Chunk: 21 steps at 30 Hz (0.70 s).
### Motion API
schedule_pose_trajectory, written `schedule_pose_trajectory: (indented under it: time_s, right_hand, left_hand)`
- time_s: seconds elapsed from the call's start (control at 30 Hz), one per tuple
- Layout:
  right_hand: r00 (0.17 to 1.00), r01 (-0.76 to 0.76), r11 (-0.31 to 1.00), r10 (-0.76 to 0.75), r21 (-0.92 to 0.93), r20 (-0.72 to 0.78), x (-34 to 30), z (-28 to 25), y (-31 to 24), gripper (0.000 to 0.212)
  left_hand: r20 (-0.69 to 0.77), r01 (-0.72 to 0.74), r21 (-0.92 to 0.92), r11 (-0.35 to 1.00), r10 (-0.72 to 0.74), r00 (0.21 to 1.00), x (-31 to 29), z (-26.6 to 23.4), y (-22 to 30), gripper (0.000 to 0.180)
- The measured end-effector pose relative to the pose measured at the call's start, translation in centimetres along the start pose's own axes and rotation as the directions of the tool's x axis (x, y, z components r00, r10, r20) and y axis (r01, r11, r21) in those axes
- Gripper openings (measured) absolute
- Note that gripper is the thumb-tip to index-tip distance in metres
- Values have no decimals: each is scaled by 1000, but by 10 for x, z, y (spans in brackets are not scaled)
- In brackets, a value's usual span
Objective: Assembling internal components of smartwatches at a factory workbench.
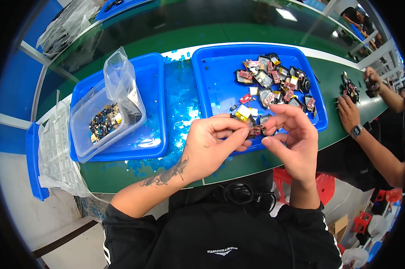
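Observation:
My left hand is closed, pinching a small electronic assembly between thumb and fingers. A red circuit board shows at its right end, and a silver-and-yellow battery piece shows just above the fingers. My right hand is curled beside the board's right end, its thumb and fingertips parted and very near a tiny black part there. Both hands hover over the front edge of a blue tray. Opened black housings with red boards and yellow-taped pieces lie heaped in the tray's right half.
To the left, another blue tray bears a clear plastic box of small mixed parts and a clear bag. Blue film scraps litter the green table between the trays. At the right, a co-worker's hands handle similar parts.

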State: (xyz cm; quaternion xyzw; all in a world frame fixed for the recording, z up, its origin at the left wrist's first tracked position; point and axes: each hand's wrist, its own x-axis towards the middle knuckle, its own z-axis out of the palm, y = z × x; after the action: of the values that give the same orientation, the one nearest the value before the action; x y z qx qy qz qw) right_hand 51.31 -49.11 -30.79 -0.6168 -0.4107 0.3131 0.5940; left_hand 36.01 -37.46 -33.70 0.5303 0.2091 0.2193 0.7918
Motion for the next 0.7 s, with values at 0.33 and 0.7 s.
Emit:
schedule_pose_trajectory:
  time_s: [0.33, 0.7]
  right_hand:
    - [1000, 14, 1000, -14, 1, 15, 3, 3, 10, 43]
    - [998, -1, 985, 13, -175, 67, 11, 2, -2, 49]
  left_hand:
    - [58, -77, 50, 996, 74, 996, -3, 0, -7, 27]
    - [59, -187, 38, 982, 185, 981, 0, -1, -6, 37]
